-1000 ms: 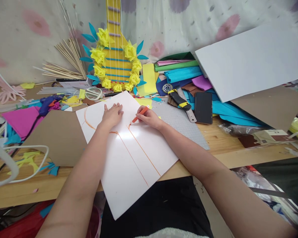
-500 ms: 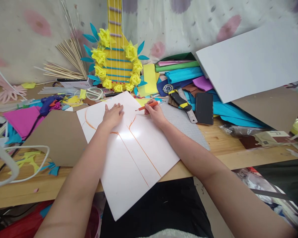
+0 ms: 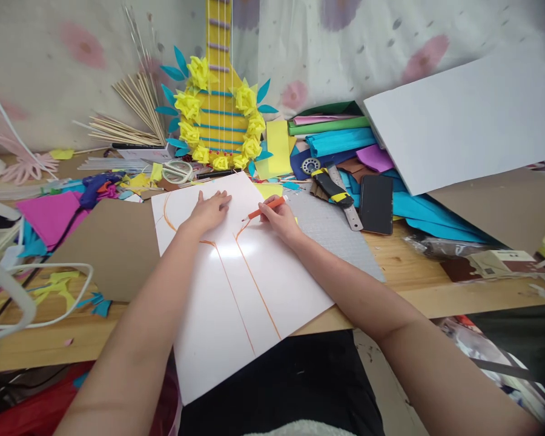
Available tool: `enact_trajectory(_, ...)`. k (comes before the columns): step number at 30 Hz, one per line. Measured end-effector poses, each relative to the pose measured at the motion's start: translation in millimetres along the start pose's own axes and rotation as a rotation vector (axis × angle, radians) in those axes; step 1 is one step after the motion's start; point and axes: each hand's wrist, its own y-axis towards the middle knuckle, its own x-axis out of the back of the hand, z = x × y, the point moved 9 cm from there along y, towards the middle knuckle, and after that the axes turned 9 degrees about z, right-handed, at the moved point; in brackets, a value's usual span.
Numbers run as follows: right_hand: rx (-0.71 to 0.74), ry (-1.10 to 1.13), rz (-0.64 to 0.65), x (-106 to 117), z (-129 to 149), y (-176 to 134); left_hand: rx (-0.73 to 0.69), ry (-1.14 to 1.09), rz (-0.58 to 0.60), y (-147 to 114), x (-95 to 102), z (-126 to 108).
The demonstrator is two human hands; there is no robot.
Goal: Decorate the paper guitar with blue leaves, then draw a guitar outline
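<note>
A white board (image 3: 218,315) lies tilted on the table, its near corner jutting past the edge over my lap. Orange lines mark it: a curve at the far left, and two long straight lines running towards me. My left hand (image 3: 210,213) rests flat on the board's far part, fingers spread. In my right hand (image 3: 279,219) is a slim orange marker pen (image 3: 267,207), pinched between the fingers. Its tip points left, close above the short curved stroke at the top of the right-hand line. Whether the tip touches the board I cannot tell.
Behind the board stands a yellow guitar-shaped craft (image 3: 222,121) with paper flowers. A utility knife (image 3: 331,186) and a phone (image 3: 376,204) lie to the right. Wooden sticks (image 3: 127,130), tape (image 3: 178,172), and brown cardboard (image 3: 109,248) are on the left. A white panel (image 3: 463,127) leans back right.
The board has turned slightly, its near end swinging left. My right hand has come a little nearer with the marker pen, whose tip is lower and further left. My left hand stays flat.
</note>
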Motion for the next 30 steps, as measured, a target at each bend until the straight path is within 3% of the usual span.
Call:
enact_trajectory(4, -0.003, -0.091, 0.084, -4.2, -4.0, -4.1, 0.01, -0.034, -0.054, -1.8, -2.7, -2.1)
enact_trajectory(13, 0.033, -0.152, 0.175, -15.9, -0.1, -7.3, 0.015, -0.032, -0.038, -0.5, -3.3, -2.5)
enact_trajectory(15, 0.011, -0.183, 0.095, -6.7, -2.3, -4.8, 0.018, -0.028, -0.04, -0.1, -3.4, -2.5)
enact_trajectory(19, -0.031, -0.204, -0.21, 28.5, -7.9, -2.6, 0.025, -0.025, -0.037, 0.2, -3.7, -2.5)
enact_trajectory(21, -0.024, -0.16, -0.237, 33.9, -8.9, -1.5, 0.026, -0.027, -0.034, 0.0, -3.6, -2.9)
enact_trajectory(27, 0.062, -0.096, 0.093, 1.8, 3.3, -2.4, 0.024, -0.026, -0.034, -1.0, -2.2, -4.1)
enact_trajectory(30, 0.043, -0.13, 0.145, -4.5, 2.8, -4.1, 0.015, -0.03, -0.038, -0.9, -1.7, -4.6)
